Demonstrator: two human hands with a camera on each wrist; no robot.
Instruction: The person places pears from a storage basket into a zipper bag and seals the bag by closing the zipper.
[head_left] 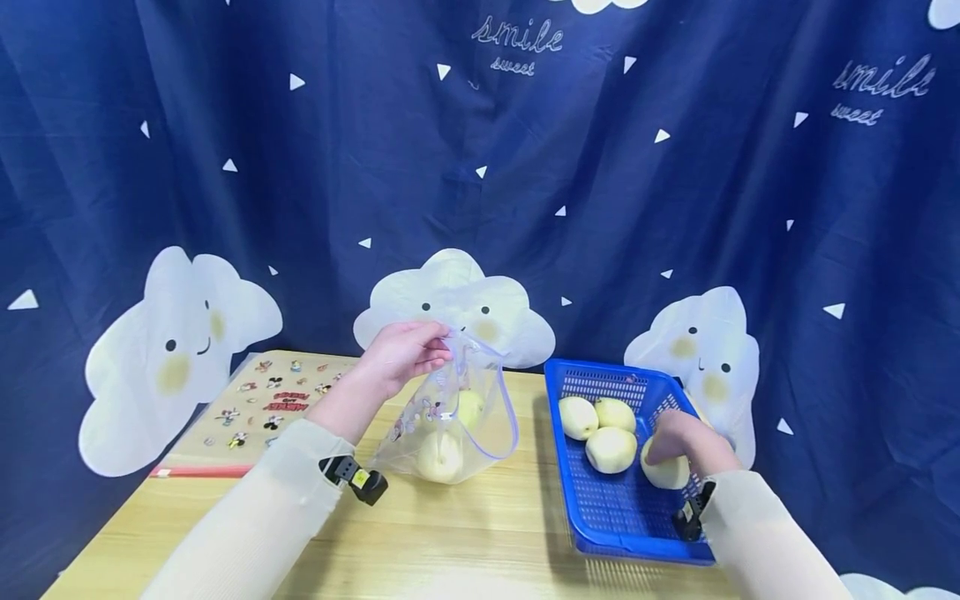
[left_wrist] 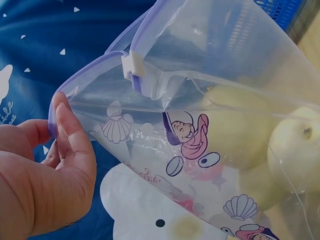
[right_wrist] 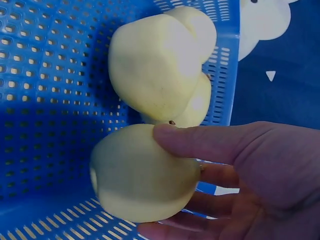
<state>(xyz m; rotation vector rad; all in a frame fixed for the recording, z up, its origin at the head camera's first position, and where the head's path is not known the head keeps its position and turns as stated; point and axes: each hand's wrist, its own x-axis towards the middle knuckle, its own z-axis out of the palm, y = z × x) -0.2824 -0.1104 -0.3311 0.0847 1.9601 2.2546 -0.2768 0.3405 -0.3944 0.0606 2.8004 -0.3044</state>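
My left hand (head_left: 405, 354) pinches the purple-edged rim of a clear zip bag (left_wrist: 230, 50) printed with cartoon figures and shells. The bag stands with its mouth spread toward the right, a white slider (left_wrist: 133, 65) on its zip edge. Pale yellow pears (head_left: 440, 457) lie in its bottom, seen through the plastic. My right hand (head_left: 686, 440) reaches into a blue plastic basket (head_left: 567, 492). There it grips a pear (right_wrist: 142, 175), thumb on top and fingers curled beneath. Three other pears (head_left: 611, 450) sit together left of this hand, in the basket's far half.
A flat printed bag (head_left: 247, 408) with a red zip edge lies at the table's back left. The wooden table (head_left: 420, 542) ends at a dark blue curtain (head_left: 480, 208) with white clouds. The basket's raised walls surround the right hand.
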